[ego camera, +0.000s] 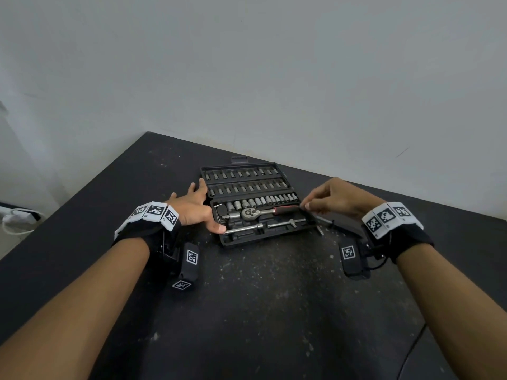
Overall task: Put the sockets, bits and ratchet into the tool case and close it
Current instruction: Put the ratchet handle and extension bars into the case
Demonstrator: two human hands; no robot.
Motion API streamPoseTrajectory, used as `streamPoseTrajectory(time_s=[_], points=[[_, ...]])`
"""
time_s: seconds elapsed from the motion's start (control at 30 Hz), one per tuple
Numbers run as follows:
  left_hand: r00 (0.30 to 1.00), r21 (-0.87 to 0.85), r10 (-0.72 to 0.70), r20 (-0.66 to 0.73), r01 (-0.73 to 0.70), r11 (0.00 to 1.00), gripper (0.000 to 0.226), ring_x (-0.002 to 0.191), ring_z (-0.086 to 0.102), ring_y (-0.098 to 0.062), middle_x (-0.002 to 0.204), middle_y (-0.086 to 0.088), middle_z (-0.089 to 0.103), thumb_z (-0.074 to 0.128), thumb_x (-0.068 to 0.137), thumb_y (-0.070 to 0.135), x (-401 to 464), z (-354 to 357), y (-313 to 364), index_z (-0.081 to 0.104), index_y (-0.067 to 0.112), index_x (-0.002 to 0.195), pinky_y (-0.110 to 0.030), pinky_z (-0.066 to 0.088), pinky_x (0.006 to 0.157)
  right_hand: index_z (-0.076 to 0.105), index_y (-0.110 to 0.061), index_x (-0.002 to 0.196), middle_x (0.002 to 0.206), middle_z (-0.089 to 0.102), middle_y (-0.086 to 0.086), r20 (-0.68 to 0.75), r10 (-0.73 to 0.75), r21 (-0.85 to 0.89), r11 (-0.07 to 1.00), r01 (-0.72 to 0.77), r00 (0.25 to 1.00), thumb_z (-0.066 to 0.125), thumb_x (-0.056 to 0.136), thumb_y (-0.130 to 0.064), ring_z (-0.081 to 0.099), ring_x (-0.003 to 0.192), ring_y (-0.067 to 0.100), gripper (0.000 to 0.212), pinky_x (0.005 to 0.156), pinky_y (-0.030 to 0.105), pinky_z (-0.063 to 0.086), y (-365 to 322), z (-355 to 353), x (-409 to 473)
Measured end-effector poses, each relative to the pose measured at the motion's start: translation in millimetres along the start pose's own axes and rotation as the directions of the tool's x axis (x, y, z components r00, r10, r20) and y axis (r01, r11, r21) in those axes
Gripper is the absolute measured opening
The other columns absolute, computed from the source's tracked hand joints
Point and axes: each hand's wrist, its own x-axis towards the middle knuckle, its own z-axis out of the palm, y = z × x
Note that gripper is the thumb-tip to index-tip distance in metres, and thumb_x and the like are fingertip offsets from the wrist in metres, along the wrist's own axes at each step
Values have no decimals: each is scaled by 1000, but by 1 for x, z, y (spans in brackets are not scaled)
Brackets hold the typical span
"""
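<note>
The tool case [256, 204] lies open on the dark surface [274, 297], lid half far, tray half near. Both lid rows hold bits [241, 174], and the row of sockets [260, 201] at the far edge of the tray looks full. The ratchet [263, 212] sits in its recess, red grip to the right. My left hand [196, 208] lies spread and empty against the case's left edge, thumb touching the near-left corner. My right hand [337, 200] has its fingertips pinched together at the ratchet's grip end; whether they hold anything I cannot tell. A small metal piece [319, 231] lies loose just right of the case. In my judgement loading is nearly done: seat that piece, then fold the lid over.
</note>
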Motion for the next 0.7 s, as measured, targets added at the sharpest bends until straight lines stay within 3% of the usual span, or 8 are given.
streamPoseTrajectory(time_s=[0.1,0.23,0.5,0.7], points=[[1000,26,-6,-14,7,1000,138,152,-20,-14,169,-3,-5,84,74,41,-4,1,3,-24,14,156,-55,-19,117,84,-16,86,75,79,2,35,30,-64,998,-28,999,79,84,-8,63,60,0,9,60,12,47,2,3,-11],[999,46,-24,-24,25,999,135,152,-21,-14,169,-4,-7,82,76,39,-7,2,7,-24,14,156,-55,-18,118,83,-16,81,78,79,11,29,44,-53,998,-43,999,87,77,-15,61,64,13,5,67,26,49,2,5,-17],[999,82,-43,-32,45,996,132,152,-20,-16,168,-5,-13,80,78,37,-9,3,9,-23,14,156,-56,-17,119,84,-29,78,73,77,4,65,73,-142,988,-64,995,91,71,-28,56,60,6,9,62,22,46,-2,8,-10],[998,78,-49,-29,51,996,132,152,-20,-17,168,-6,-15,80,78,36,-9,2,9,-24,15,156,-56,-18,118,82,-19,83,79,78,14,72,190,-180,968,-175,979,96,66,-25,62,59,14,22,60,27,53,-10,5,-4]])
